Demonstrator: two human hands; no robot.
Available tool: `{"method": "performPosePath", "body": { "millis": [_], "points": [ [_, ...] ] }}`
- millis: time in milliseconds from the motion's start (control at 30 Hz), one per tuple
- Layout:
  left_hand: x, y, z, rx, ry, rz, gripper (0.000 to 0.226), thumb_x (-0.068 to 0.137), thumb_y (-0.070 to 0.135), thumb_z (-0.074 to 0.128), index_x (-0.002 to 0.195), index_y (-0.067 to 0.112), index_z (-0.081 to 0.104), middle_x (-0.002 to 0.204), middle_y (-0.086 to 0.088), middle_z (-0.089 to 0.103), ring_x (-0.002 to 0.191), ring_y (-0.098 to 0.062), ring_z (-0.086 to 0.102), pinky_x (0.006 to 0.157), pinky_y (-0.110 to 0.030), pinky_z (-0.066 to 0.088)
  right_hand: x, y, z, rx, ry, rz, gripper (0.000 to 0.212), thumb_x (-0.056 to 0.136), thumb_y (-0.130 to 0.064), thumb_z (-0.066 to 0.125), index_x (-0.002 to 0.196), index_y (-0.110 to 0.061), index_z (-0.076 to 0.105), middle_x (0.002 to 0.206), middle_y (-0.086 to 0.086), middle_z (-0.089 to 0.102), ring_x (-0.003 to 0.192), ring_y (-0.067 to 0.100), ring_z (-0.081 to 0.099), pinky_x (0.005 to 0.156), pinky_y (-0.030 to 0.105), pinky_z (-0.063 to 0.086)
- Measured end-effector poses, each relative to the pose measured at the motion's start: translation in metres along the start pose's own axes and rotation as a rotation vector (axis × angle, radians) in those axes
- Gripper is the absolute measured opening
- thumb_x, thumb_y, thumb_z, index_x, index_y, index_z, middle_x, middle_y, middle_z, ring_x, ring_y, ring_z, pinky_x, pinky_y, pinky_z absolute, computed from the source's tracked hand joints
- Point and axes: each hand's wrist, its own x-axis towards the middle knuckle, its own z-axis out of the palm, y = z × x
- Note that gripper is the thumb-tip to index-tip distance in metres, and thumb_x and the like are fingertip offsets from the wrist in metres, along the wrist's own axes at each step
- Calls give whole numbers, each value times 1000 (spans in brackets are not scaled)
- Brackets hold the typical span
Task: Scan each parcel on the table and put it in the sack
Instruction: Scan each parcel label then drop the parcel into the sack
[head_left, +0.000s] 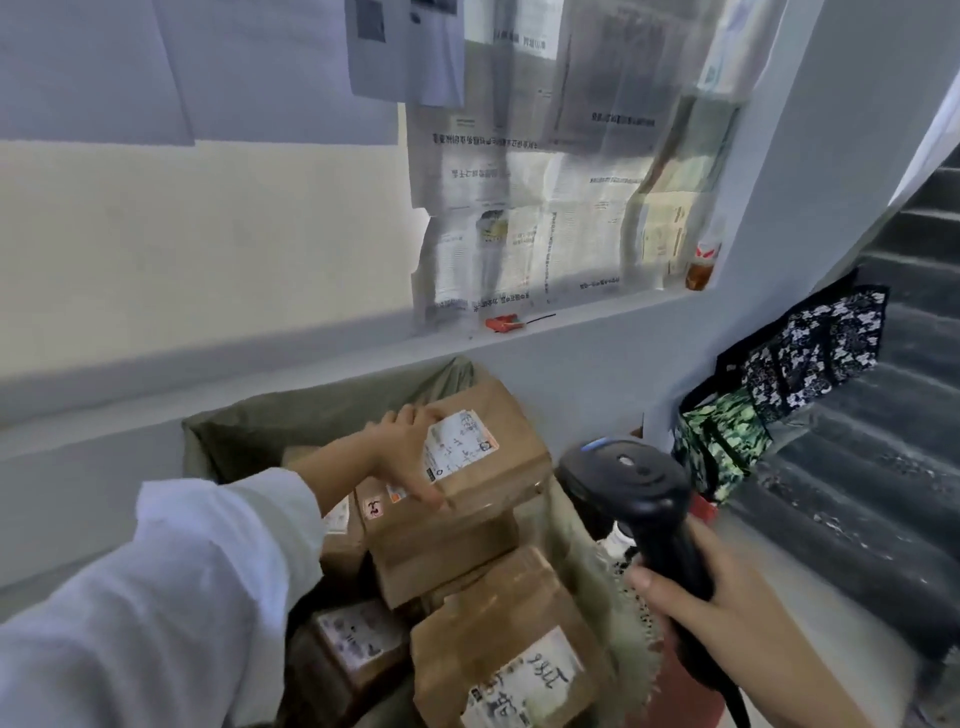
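Cardboard parcel (493, 467) under spread left fingers (404, 417); right fingers (653, 584) curl round scanner (639, 483)

left hand (402, 452) grips top parcel (467, 457) in sack (249, 421) | right hand (727, 608) holds scanner (639, 493)

The left grip (410, 457) covers the left end of the top parcel (483, 457), and the writing on its label is too blurred to read. Below it the parcels in the sack (311, 415) overlap, so only part of each shows. The sleeve (182, 597) hides the sack's left side. The nearest parcel (509, 649) and the sack's near side are cut off by the bottom edge. The right grip (727, 613) hides the handle of the scanner (639, 499), whose window faces away and whose cable leaves at the bottom edge. Print on the papers (545, 182) is unreadable. A small red thing (501, 323) on the sill is too blurred to name.
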Motion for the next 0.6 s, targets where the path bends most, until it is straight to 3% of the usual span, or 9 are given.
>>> {"method": "performPosePath", "body": {
  "millis": [100, 433, 533, 600],
  "points": [
    [20, 4, 8, 63, -2, -36, 125, 53, 68, 77, 147, 26, 5, 150, -9, 19, 138, -33, 21, 113, -54, 21, 33, 11, -11, 5, -52, 32, 17, 83, -12, 67, 96, -18, 58, 50, -6, 55, 43, 7, 49, 46, 13, 38],
    [105, -35, 22, 2, -84, -154, 128, 52, 71, 75, 148, 25, 5, 152, -10, 17, 140, -33, 18, 114, -54, 17, 112, 31, -3, 3, -90, 101, 9, 83, -10, 66, 87, -6, 58, 49, -1, 53, 44, 11, 50, 49, 17, 41],
    [128, -48, 32, -123, -140, -163, 121, 60, 60, 79, 148, 20, 5, 152, -12, 19, 139, -33, 21, 114, -51, 21, 125, 34, 1, 10, -84, 140, 9, 82, -10, 67, 86, -9, 59, 49, 0, 54, 45, 14, 51, 54, 27, 42],
    [138, -58, 41, -175, -143, -148, 108, 68, 46, 80, 146, 16, 11, 149, -13, 23, 137, -32, 25, 112, -46, 27, 131, 36, 3, 16, -75, 158, 10, 81, -10, 67, 86, -9, 59, 50, 0, 54, 44, 13, 50, 51, 26, 42]
  ]
}}
